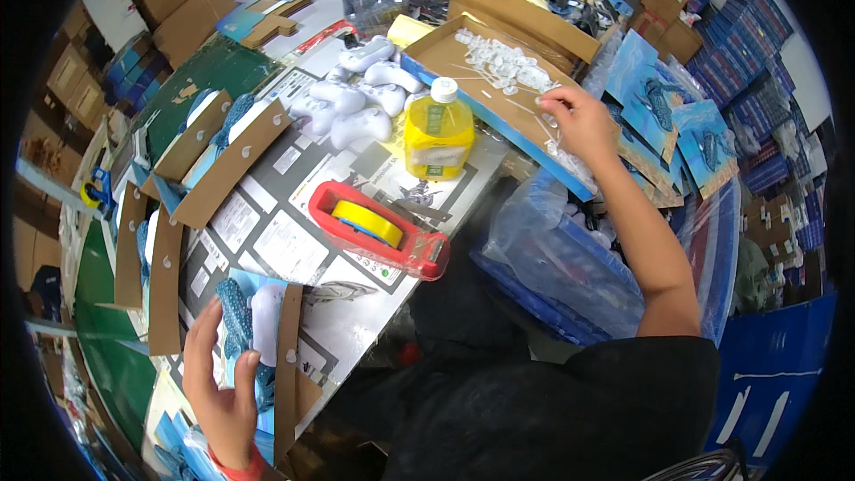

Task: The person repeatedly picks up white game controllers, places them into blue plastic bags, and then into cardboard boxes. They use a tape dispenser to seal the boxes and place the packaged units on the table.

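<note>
My left hand [224,381], fingers apart, is beside a cardboard display card [287,361] with a blue spotted toy figure [235,317] and a white controller-shaped piece [268,324] on it; whether it touches them I cannot tell. Over the right part of a shallow cardboard tray [434,57] is my right hand [578,120], fingertips pinched together; anything between them is too small to tell. White plastic discs [511,67] and thin plastic ties [524,109] lie in the tray. More packed cards [234,167] stand at the left.
A red tape dispenser [377,230] lies mid-table below a bottle of yellow liquid [439,133]. White controllers [361,127] are heaped behind. A blue crate with a plastic liner [561,267] stands below the tray; printed whale-shark cards [641,93] lie right of it.
</note>
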`<state>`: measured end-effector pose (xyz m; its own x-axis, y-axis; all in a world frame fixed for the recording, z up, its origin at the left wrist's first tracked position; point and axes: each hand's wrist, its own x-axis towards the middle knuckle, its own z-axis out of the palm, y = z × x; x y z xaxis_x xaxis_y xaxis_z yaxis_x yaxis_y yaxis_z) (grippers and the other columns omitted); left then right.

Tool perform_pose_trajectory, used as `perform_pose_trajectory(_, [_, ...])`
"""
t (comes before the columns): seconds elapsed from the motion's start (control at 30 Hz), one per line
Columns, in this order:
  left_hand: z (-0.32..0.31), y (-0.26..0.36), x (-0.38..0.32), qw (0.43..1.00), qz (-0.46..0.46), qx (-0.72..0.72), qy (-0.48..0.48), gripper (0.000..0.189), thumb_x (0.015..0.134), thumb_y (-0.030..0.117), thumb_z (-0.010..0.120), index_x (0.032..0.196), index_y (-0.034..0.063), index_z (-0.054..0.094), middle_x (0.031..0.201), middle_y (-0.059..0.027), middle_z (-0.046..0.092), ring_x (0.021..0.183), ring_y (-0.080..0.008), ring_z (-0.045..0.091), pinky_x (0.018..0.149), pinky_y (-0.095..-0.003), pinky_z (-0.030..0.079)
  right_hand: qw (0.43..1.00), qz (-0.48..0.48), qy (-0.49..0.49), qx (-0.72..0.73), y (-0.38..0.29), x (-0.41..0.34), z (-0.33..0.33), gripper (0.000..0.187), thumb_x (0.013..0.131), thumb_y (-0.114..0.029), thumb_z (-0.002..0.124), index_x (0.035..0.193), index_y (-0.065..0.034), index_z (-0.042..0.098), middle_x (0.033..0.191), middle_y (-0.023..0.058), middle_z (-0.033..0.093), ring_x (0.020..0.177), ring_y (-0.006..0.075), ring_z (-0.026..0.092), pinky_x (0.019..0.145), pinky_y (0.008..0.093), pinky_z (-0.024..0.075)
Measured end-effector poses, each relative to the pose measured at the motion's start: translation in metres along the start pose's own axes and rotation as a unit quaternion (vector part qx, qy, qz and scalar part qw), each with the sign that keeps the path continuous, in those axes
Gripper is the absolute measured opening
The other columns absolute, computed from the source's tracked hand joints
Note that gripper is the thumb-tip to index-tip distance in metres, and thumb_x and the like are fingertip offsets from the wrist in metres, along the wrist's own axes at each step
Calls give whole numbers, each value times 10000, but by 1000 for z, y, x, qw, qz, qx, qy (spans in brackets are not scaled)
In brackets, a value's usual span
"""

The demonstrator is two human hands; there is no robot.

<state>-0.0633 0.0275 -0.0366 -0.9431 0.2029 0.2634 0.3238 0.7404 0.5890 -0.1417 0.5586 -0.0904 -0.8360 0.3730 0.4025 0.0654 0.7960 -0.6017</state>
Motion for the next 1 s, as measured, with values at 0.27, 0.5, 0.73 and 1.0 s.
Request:
perform_pose_trajectory(0.27, [80, 47, -38, 962, -3, -238, 136, 190, 861, -34, 704, 1051, -49, 714, 976, -180, 723, 874, -255, 701, 777, -317, 549, 931, -112, -130, 323, -127, -119, 30, 97, 874, -52, 753, 966, -41, 724, 944, 75, 722, 796, 182, 690, 680, 281, 544])
perform_pose_trajectory(0.5, [106, 58, -53, 945, -22, -263, 194, 356, 854, -49, 753, 1204, -46, 687, 1092, -173, 718, 865, -197, 729, 727, -259, 574, 882, -311, -143, 325, -213, -186, 95, 360, 810, 105, 683, 1158, 12, 701, 1006, 136, 678, 852, 275, 680, 729, 336, 569])
perform_pose_trajectory(0.73, [101, 35, -75, 915, -144, -284, 247, 279, 831, -50, 772, 1108, -52, 737, 1014, -156, 736, 840, -189, 712, 747, -263, 556, 843, -387, -220, 302, -235, -208, 113, 493, 839, 74, 660, 1326, 58, 594, 1052, 129, 621, 907, 260, 622, 792, 323, 543])
perform_pose_trajectory(1.0, [82, 19, -85, 963, -134, -179, 153, 70, 828, -45, 750, 895, -47, 731, 825, -121, 730, 707, -191, 679, 672, -263, 528, 798, -372, -347, 322, -222, -211, 118, 519, 828, -36, 750, 1319, 46, 601, 1017, 119, 599, 873, 236, 607, 766, 297, 531])
